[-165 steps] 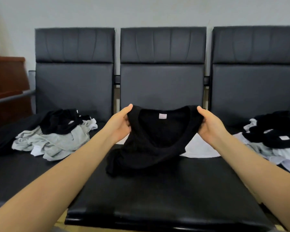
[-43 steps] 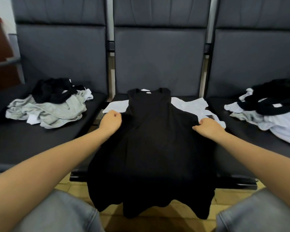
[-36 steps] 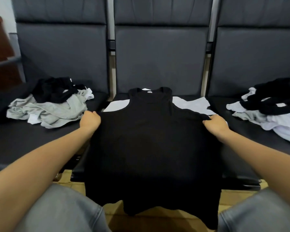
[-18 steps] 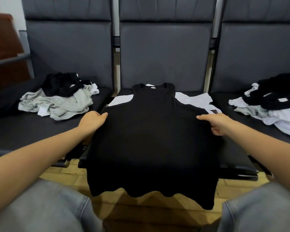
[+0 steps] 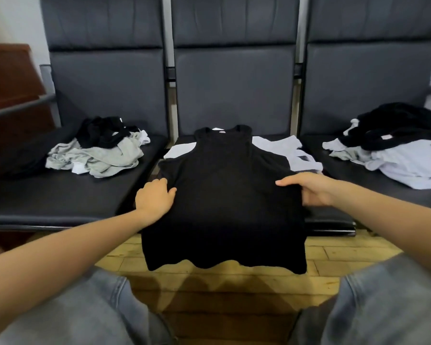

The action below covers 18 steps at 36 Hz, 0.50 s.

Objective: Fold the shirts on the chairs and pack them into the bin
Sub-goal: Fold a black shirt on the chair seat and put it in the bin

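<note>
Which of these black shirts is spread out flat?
The black tank top on the middle chair, under both hands; the black ones on the side piles lie crumpled.

white shirt [image 5: 286, 150] mostly under black tank top [image 5: 224, 195], right pile [image 5: 393, 150] cut off

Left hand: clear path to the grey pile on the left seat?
Probably yes. The left hand rests open on the black tank top's edge, holding nothing, and only bare left seat lies between it and the grey pile.
</note>
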Each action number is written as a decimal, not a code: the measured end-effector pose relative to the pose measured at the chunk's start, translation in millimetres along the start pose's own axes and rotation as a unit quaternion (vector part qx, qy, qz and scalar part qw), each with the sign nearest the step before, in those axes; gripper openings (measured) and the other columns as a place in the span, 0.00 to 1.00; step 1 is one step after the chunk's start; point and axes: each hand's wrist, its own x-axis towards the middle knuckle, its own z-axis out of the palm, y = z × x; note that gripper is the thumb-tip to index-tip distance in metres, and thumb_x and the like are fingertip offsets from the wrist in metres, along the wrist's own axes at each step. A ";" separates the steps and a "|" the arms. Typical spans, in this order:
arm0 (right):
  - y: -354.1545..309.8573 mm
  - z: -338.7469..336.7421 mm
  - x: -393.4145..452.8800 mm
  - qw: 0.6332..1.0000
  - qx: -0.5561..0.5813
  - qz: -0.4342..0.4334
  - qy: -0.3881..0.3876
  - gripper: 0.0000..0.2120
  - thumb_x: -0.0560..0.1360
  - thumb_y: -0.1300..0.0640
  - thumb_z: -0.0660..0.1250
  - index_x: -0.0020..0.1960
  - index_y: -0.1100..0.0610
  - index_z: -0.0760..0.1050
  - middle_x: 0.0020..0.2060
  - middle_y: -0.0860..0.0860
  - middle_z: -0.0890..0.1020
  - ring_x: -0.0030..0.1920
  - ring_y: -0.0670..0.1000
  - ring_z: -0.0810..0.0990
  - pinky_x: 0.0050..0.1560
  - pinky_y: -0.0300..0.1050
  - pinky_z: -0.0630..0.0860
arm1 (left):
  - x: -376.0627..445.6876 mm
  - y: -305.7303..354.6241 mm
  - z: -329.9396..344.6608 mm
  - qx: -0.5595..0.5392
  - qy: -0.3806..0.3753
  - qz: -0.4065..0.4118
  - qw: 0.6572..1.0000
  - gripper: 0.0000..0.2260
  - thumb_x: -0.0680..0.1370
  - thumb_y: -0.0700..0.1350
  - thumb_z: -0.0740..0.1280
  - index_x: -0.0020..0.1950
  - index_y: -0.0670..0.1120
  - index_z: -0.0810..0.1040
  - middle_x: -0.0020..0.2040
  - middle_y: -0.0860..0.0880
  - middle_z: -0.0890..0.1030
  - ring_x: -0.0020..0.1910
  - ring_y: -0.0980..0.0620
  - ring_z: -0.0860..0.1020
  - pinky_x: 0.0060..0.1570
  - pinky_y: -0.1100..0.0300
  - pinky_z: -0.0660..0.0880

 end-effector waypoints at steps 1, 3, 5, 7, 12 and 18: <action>1.1 -5.1 -4.2 1.000 -0.008 0.011 -0.010 0.16 0.69 0.63 0.73 0.57 0.60 0.80 0.51 0.54 0.85 0.52 0.53 0.84 0.54 0.47 0.77 | 0.3 0.4 0.0 -0.005 0.003 -0.004 1.000 0.15 0.81 0.53 0.59 0.55 0.40 0.74 0.55 0.42 0.78 0.56 0.40 0.76 0.47 0.49 0.71; 3.8 -15.3 -13.0 0.998 -0.035 0.038 -0.021 0.33 0.55 0.59 0.83 0.59 0.60 0.80 0.53 0.54 0.85 0.55 0.54 0.83 0.58 0.48 0.77 | 1.7 0.0 -0.2 -0.020 0.005 -0.007 1.000 0.15 0.81 0.52 0.60 0.55 0.40 0.73 0.54 0.42 0.78 0.55 0.40 0.76 0.44 0.51 0.70; 5.5 -25.1 -19.1 0.997 -0.054 0.055 -0.013 0.38 0.51 0.58 0.84 0.61 0.60 0.79 0.55 0.54 0.84 0.58 0.54 0.82 0.61 0.48 0.75 | 3.0 -2.0 0.4 -0.027 0.012 -0.003 1.000 0.14 0.81 0.52 0.60 0.52 0.41 0.72 0.52 0.42 0.78 0.53 0.40 0.77 0.42 0.52 0.69; 5.7 -32.5 -25.6 0.995 -0.079 0.063 0.009 0.30 0.61 0.57 0.79 0.61 0.60 0.79 0.54 0.54 0.84 0.58 0.54 0.81 0.63 0.49 0.74 | 2.9 -3.0 0.8 -0.037 0.020 0.001 0.999 0.13 0.80 0.52 0.60 0.48 0.42 0.71 0.50 0.42 0.79 0.51 0.41 0.77 0.41 0.52 0.69; 4.9 -50.8 -44.4 0.979 -0.182 0.087 0.030 0.08 0.67 0.58 0.75 0.42 0.58 0.77 0.28 0.50 0.78 0.28 0.46 0.73 0.34 0.37 0.69 | 3.5 -2.9 1.4 -0.049 0.024 0.005 0.998 0.12 0.80 0.52 0.61 0.45 0.43 0.69 0.46 0.43 0.78 0.48 0.41 0.77 0.41 0.52 0.70; 24.9 -72.9 -46.3 0.932 -0.358 0.041 0.040 0.18 0.73 0.57 0.73 0.37 0.53 0.62 0.27 0.49 0.61 0.24 0.46 0.58 0.23 0.37 0.56 | 4.5 -6.3 1.0 -0.048 0.017 0.006 0.999 0.13 0.79 0.52 0.62 0.47 0.41 0.71 0.49 0.41 0.79 0.49 0.39 0.78 0.43 0.50 0.71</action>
